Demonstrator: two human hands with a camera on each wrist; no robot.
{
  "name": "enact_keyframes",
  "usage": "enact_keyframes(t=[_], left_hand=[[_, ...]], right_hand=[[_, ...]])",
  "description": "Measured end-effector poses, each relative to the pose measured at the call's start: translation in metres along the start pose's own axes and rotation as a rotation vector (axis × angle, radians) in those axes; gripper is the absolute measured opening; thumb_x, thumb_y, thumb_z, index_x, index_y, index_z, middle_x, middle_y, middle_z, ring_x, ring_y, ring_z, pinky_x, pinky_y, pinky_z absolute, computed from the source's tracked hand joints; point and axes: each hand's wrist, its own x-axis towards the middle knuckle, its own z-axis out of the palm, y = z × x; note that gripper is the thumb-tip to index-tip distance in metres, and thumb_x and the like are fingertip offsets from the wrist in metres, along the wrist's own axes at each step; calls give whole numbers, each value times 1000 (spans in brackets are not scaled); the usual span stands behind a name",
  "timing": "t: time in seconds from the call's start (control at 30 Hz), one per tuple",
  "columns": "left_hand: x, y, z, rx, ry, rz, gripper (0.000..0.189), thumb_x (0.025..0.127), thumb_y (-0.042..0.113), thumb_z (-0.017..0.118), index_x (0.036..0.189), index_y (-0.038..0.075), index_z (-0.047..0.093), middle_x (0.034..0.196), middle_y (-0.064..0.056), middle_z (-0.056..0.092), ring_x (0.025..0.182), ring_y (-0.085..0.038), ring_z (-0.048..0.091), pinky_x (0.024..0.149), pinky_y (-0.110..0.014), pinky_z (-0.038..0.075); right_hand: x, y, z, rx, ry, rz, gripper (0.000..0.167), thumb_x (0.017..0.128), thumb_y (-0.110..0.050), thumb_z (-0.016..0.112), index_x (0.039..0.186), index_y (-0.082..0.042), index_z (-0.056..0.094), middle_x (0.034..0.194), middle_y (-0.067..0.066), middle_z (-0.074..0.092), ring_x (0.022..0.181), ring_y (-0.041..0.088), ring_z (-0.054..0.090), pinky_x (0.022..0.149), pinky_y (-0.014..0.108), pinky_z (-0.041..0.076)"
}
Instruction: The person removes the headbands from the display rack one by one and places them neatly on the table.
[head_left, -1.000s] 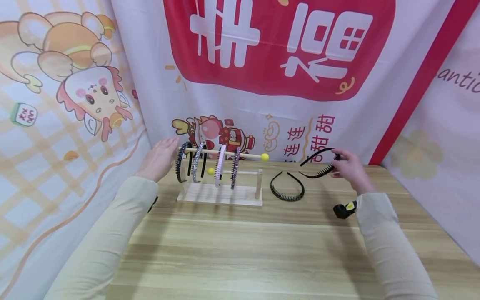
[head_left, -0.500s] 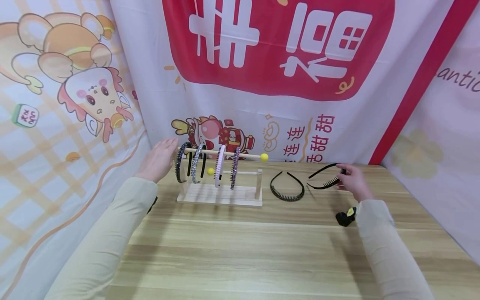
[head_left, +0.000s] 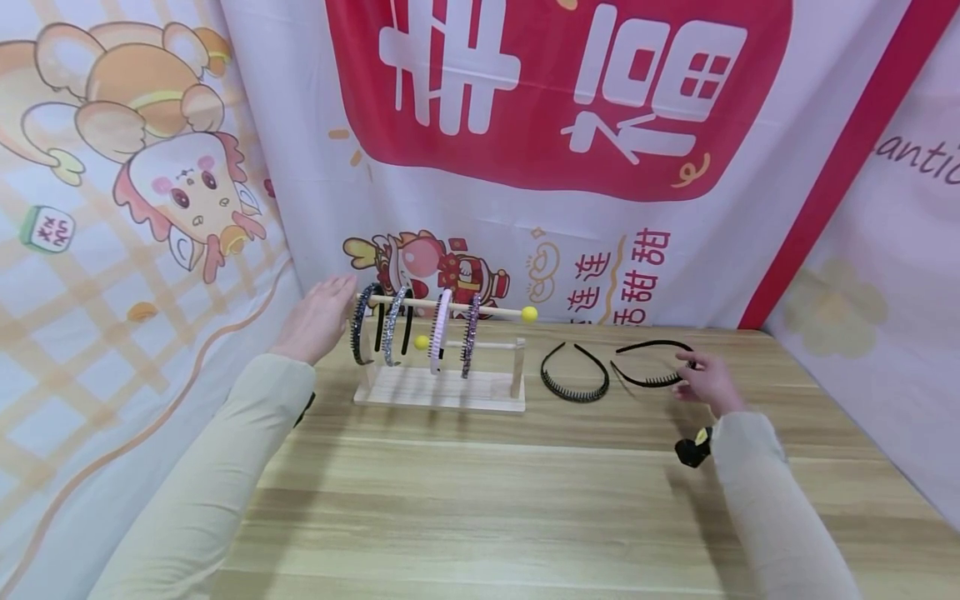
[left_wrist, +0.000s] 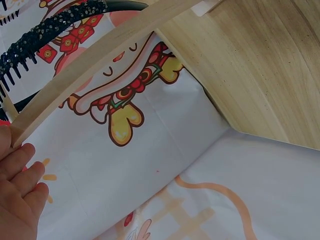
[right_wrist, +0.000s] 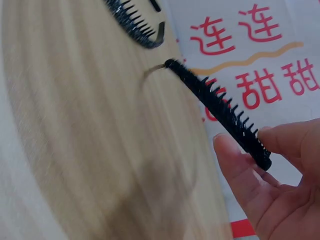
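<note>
My right hand (head_left: 708, 382) pinches a black toothed headband (head_left: 651, 382) low over the right part of the table. In the right wrist view, thumb and fingers are on either side of the black headband (right_wrist: 220, 110), near one end of what shows. My left hand (head_left: 318, 319) touches the upper left end of the wooden display rack (head_left: 442, 389), its fingers fairly straight; in the left wrist view, the fingers (left_wrist: 30, 172) lie at the post's tip and the thumb is out of sight. Several headbands hang from the rod, including a pink one (head_left: 439, 333) and a silver one (head_left: 394, 327).
A second black headband (head_left: 574, 395) lies on the wooden table (head_left: 465, 508), right of the rack. Yellow balls (head_left: 529, 314) cap the rods. Printed cloth (head_left: 555, 192) hangs behind and along both sides. A small black device (head_left: 693, 448) is at the right wrist.
My right hand has lowered the black headband toward the table and moved slightly right and nearer. The left hand, the rack and the headband lying on the table stay where they were.
</note>
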Motion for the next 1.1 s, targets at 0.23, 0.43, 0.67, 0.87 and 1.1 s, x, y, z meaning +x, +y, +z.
enact_keyframes(t=[0.23, 0.43, 0.67, 0.87, 1.1], left_hand=[[1, -2, 1, -6, -2, -1, 43, 96, 3, 43, 134, -13, 33, 134, -31, 37, 126, -44, 32, 110, -48, 16], [2, -3, 2, -1, -5, 2, 43, 95, 1, 44, 134, -13, 33, 134, -31, 37, 126, -44, 31, 110, -48, 16], [3, -4, 2, -2, -5, 9, 42, 95, 1, 42, 134, -13, 33, 134, -32, 37, 126, -44, 31, 110, -48, 16], [2, -3, 2, -1, -11, 7, 42, 95, 1, 42, 134, -13, 33, 134, -32, 37, 126, -44, 31, 110, -48, 16], [2, -3, 2, 4, 3, 13, 41, 97, 5, 40, 133, -14, 34, 133, -32, 37, 125, -44, 33, 110, -48, 17]], right_hand=[[-3, 16, -1, -117, -63, 79, 37, 96, -8, 45, 122, 18, 41, 85, 14, 58, 66, 16, 61, 60, 32, 57], [-6, 22, 4, -132, -175, 155, 28, 98, -10, 44, 113, 13, 46, 80, 12, 60, 65, 18, 61, 59, 32, 56], [-8, 21, 10, -90, -216, 213, 27, 97, -14, 47, 111, 9, 51, 75, 8, 62, 61, 16, 62, 58, 30, 56], [-8, 24, 13, -87, -220, 223, 25, 97, -13, 48, 108, 9, 52, 72, 4, 62, 60, 14, 62, 56, 27, 54], [-5, 32, 14, -84, -208, 229, 23, 96, -13, 49, 106, 7, 53, 70, 2, 62, 59, 12, 61, 54, 26, 53]])
